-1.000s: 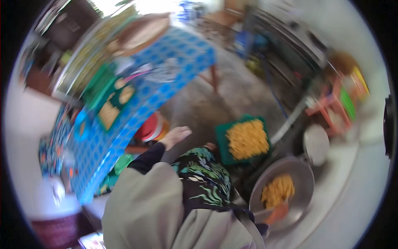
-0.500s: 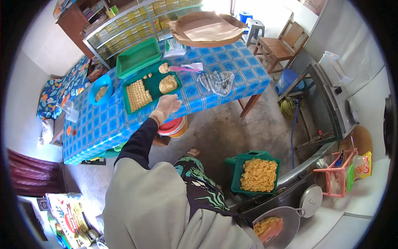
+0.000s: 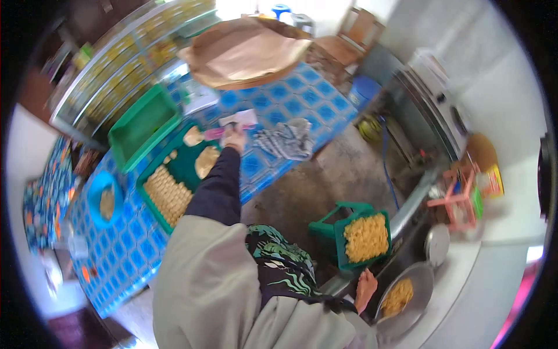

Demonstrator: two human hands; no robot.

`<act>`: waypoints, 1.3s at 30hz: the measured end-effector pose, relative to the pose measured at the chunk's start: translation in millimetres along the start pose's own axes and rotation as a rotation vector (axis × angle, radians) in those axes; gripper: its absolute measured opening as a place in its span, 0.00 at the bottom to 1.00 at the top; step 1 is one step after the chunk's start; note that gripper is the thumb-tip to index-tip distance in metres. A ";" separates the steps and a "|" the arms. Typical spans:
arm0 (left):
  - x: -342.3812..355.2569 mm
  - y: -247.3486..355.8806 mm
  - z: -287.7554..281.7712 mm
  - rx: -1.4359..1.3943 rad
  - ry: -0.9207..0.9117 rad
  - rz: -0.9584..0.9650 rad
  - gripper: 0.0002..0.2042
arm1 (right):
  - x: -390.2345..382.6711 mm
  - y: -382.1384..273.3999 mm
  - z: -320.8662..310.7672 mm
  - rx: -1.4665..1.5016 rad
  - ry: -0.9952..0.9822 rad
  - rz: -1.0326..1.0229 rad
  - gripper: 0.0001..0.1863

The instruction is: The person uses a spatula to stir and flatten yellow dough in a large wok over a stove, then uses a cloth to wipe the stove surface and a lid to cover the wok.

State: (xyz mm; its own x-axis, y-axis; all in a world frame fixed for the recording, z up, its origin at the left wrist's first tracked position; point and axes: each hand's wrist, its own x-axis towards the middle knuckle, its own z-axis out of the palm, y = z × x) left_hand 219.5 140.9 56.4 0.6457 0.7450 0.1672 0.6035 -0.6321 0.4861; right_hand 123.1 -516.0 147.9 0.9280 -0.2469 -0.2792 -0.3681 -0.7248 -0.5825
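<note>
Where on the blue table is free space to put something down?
Bare cloth shows between the grey rag and the round tray, and at the near end below the blue bowl. Around the green tray and left hand it is crowded.

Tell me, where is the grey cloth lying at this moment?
In the head view, the grey cloth lies crumpled on the blue checked table, just right of the left hand.
</note>
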 end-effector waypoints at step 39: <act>-764.8 589.7 153.6 -0.499 -2.014 -0.089 0.08 | -43.1 297.0 -201.9 -0.092 0.884 0.564 0.08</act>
State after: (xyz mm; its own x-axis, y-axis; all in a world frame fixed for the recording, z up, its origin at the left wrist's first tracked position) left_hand 153.4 -834.4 83.5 0.3326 -0.6761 -0.6575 0.7283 -0.2588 0.6345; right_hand -14.4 -850.5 141.0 0.3497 -0.9181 0.1863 -0.7883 -0.3958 -0.4710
